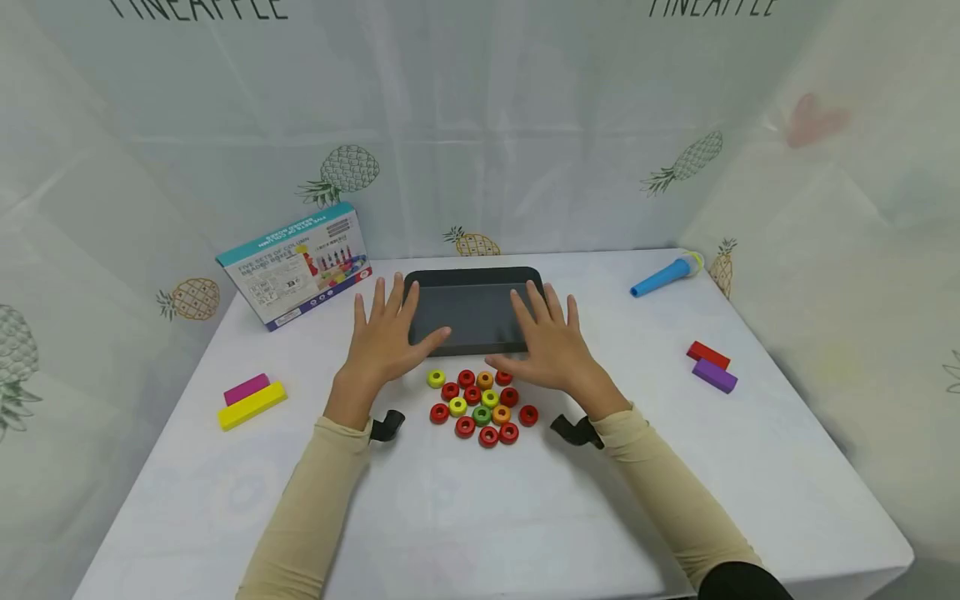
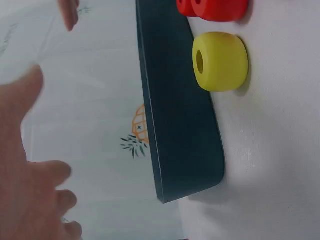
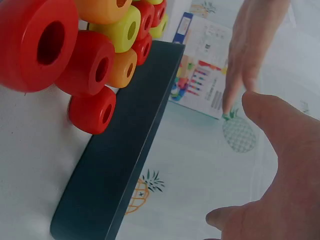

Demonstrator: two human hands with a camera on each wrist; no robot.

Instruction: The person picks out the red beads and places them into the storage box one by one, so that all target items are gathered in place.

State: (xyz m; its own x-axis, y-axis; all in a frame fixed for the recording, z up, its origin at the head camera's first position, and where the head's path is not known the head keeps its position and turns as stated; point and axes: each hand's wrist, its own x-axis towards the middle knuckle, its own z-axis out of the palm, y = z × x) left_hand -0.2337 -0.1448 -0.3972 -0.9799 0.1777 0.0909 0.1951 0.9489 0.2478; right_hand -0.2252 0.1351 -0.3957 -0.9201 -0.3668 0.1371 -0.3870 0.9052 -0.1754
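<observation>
My left hand [image 1: 384, 337] is spread palm down above the left edge of a dark grey tray [image 1: 472, 312], its fingers straight and holding nothing. Opposite it, my right hand [image 1: 551, 346] hovers over the tray's right edge with fingers fanned out. Both wrist views show a gap between each hand and the tray. Just in front of the tray lies a loose cluster of red beads [image 1: 465, 427], yellow beads [image 2: 222, 62], orange beads [image 3: 121, 68] and a green bead [image 1: 482, 415], each with a hole in it.
A printed toy box [image 1: 300, 267] leans at the back left. Magenta [image 1: 246, 389] and yellow blocks [image 1: 252, 406] lie at left; red [image 1: 708, 356] and purple blocks [image 1: 715, 376] at right. A blue tapered tube [image 1: 660, 277] lies at the back right of the white table [image 1: 465, 525].
</observation>
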